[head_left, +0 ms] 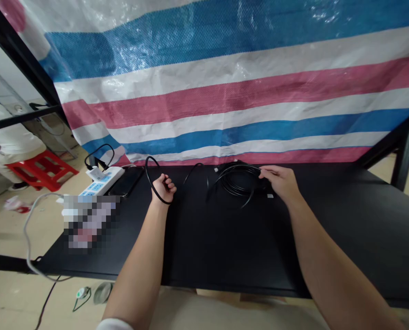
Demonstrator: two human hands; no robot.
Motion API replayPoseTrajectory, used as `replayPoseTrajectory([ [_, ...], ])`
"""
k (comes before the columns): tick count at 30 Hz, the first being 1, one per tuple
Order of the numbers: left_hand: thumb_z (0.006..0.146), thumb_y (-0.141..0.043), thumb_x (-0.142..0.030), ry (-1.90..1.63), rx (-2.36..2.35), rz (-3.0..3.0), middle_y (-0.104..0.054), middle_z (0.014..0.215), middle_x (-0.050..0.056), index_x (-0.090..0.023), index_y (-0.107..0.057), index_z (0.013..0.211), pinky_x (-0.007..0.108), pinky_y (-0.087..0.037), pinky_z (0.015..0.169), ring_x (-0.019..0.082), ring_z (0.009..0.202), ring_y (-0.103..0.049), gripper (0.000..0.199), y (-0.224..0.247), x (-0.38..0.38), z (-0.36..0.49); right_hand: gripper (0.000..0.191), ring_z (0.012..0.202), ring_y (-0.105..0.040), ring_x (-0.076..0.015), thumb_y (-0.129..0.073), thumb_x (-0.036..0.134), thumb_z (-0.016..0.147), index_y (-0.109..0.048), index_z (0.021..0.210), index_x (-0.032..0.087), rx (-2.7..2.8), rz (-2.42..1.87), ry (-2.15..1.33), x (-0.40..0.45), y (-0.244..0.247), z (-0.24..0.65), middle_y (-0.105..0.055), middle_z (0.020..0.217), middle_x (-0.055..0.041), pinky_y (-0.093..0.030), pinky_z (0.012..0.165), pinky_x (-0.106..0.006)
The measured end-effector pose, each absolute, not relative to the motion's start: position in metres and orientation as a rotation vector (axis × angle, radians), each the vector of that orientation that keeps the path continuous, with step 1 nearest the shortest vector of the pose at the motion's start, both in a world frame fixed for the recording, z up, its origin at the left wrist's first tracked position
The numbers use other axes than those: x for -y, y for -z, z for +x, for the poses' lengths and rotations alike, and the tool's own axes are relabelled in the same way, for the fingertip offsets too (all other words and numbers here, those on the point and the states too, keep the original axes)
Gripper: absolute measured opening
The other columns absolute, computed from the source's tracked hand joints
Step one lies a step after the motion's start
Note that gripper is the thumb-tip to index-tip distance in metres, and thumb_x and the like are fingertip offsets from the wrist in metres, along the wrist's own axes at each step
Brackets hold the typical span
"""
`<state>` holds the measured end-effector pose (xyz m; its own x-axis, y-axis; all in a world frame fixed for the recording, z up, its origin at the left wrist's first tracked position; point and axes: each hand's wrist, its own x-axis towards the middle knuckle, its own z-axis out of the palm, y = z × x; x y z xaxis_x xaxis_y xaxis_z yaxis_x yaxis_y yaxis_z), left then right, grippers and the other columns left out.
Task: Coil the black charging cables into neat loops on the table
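Observation:
A black cable [237, 183] lies in a loose coil on the black table [225, 247], near its back edge. My right hand [279, 179] is at the coil's right side, thumb and fingers pinched on the cable. To the left, my left hand [163, 189] is curled closed around a loop of black cable [148, 167] that arches up behind it and crosses the wrist. A thin stretch of cable rises between the two hands. Small pale tags or ends show at the coil's top left and lower right.
A white power strip [103, 181] with a plugged-in adapter [95, 173] and a dark phone [127, 181] are on the table's left. A striped sheet [225, 101] hangs behind. Beyond the left edge, a person in white [13, 137] sits on a red stool [42, 169].

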<state>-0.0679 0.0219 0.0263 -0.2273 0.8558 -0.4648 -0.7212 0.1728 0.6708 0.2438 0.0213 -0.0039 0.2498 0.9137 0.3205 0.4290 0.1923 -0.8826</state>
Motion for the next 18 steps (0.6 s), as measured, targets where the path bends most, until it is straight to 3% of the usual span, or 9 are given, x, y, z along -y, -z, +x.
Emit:
replayPoseTrajectory([
  [3, 0.092, -0.032, -0.017, -1.515, -1.051, 0.143, -0.03, 0.045, -0.007, -0.018, -0.039, 0.061, 0.015, -0.018, 0.033, 0.004, 0.031, -0.028, 0.032, -0.026, -0.021, -0.068, 0.019, 0.044, -0.041, -0.0111, -0.064, 0.031, 0.057, -0.068, 0.071, 0.018, 1.318, -1.299, -0.955, -0.014, -0.007, 0.243, -0.055, 0.05, 0.0014, -0.032, 0.045, -0.027],
  [6, 0.091, -0.033, -0.016, -1.534, -1.045, 0.142, -0.03, 0.046, -0.007, -0.018, -0.04, 0.061, 0.015, -0.018, 0.033, 0.004, 0.032, -0.028, 0.031, -0.025, -0.02, -0.068, 0.029, 0.041, -0.034, -0.0082, -0.064, 0.024, 0.054, -0.07, 0.081, 0.015, 1.33, -1.212, -1.37, -0.007, -0.016, 0.244, -0.05, 0.047, 0.0033, -0.022, 0.041, -0.024],
  [10, 0.09, -0.034, -0.016, -1.536, -1.043, 0.156, -0.03, 0.046, -0.007, -0.018, -0.04, 0.062, 0.015, -0.018, 0.034, 0.005, 0.032, -0.027, 0.029, -0.023, -0.021, -0.069, 0.025, 0.037, -0.022, -0.0064, -0.065, 0.032, 0.063, -0.068, 0.08, 0.014, 1.387, -1.163, -1.648, -0.008, -0.015, 0.243, -0.035, 0.042, 0.0076, -0.014, 0.038, -0.023],
  [13, 0.089, -0.035, -0.017, -1.547, -1.038, 0.163, -0.03, 0.047, -0.007, -0.019, -0.039, 0.063, 0.015, -0.018, 0.034, 0.005, 0.033, -0.028, 0.026, -0.022, -0.023, -0.071, 0.028, 0.037, -0.015, -0.0074, -0.058, 0.046, 0.074, -0.064, 0.074, 0.018, 1.41, -1.168, -1.606, -0.011, -0.011, 0.24, -0.024, 0.044, 0.0093, -0.014, 0.037, -0.024],
  [16, 0.089, -0.034, -0.018, -1.619, -1.056, 0.138, -0.03, 0.047, -0.007, -0.02, -0.038, 0.064, 0.015, -0.018, 0.034, 0.006, 0.033, -0.029, 0.025, -0.02, -0.024, -0.074, 0.034, 0.042, -0.021, -0.0121, -0.045, 0.054, 0.08, -0.059, 0.074, 0.024, 1.358, -1.18, -1.335, -0.01, -0.01, 0.235, -0.023, 0.049, 0.0067, -0.026, 0.042, -0.028],
  [18, 0.09, -0.032, -0.019, -1.679, -1.082, 0.097, -0.03, 0.047, -0.007, -0.02, -0.037, 0.065, 0.015, -0.018, 0.035, 0.006, 0.033, -0.029, 0.026, -0.02, -0.024, -0.076, 0.04, 0.048, -0.028, -0.0158, -0.03, 0.053, 0.085, -0.061, 0.087, 0.028, 1.294, -1.207, -1.108, -0.006, -0.012, 0.233, -0.027, 0.055, 0.0041, -0.035, 0.05, -0.033],
])
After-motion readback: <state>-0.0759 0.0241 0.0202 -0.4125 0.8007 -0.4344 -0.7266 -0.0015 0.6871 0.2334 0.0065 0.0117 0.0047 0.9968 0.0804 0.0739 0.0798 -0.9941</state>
